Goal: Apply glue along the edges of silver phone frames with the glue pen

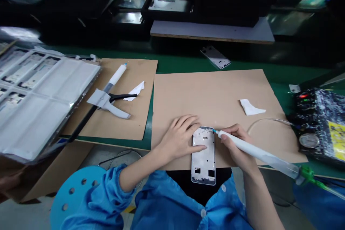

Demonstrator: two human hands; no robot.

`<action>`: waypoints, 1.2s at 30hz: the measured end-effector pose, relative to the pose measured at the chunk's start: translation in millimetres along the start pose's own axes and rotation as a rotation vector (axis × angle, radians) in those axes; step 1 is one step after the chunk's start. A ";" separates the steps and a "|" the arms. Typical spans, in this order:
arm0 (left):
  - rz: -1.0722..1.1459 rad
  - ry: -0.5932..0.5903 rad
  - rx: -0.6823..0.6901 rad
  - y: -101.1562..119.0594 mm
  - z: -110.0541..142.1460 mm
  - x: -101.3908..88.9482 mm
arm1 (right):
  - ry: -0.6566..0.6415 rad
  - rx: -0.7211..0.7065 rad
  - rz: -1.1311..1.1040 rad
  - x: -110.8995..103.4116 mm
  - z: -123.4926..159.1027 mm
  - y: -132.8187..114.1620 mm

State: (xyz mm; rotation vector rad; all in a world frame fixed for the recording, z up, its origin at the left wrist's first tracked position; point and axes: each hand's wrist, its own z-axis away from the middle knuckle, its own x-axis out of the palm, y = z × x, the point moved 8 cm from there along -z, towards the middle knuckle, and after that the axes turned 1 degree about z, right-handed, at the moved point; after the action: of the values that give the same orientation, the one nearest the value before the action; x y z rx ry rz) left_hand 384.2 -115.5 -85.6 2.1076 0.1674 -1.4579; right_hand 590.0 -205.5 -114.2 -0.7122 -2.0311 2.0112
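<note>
A silver phone frame point(204, 158) lies lengthwise at the near edge of a brown cardboard sheet point(210, 93). My left hand point(180, 136) rests flat on the cardboard, its thumb pressing the frame's left side. My right hand point(237, 143) grips a white glue syringe point(256, 152) like a pen; the blue tip touches the frame's top right corner. A green fitting point(307, 176) and a hose lead off the syringe's back end to the right.
A second cardboard sheet point(129, 115) at left carries a dispensing gun point(110, 93) and a white wipe point(136, 91). Trays of phone frames point(35, 93) sit far left. Another wipe point(250, 107), a spare frame point(215, 57), a controller box point(320, 125) and a blue stool point(72, 194) are around.
</note>
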 end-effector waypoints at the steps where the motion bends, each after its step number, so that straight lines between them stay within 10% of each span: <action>1: -0.001 0.003 0.001 0.2 -0.4 0.5 | -0.002 -0.010 0.017 0.5 -0.7 -2.0; 36: 0.010 0.051 0.025 0.7 0.6 0.5 | 0.006 -0.107 0.154 1.1 0.3 -17.1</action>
State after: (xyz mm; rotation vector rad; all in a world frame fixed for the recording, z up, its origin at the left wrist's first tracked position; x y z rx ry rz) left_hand 384.2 -116.5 -85.9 2.1644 0.1581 -1.4078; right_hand 585.6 -204.6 -97.7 -0.9212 -2.1541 1.9891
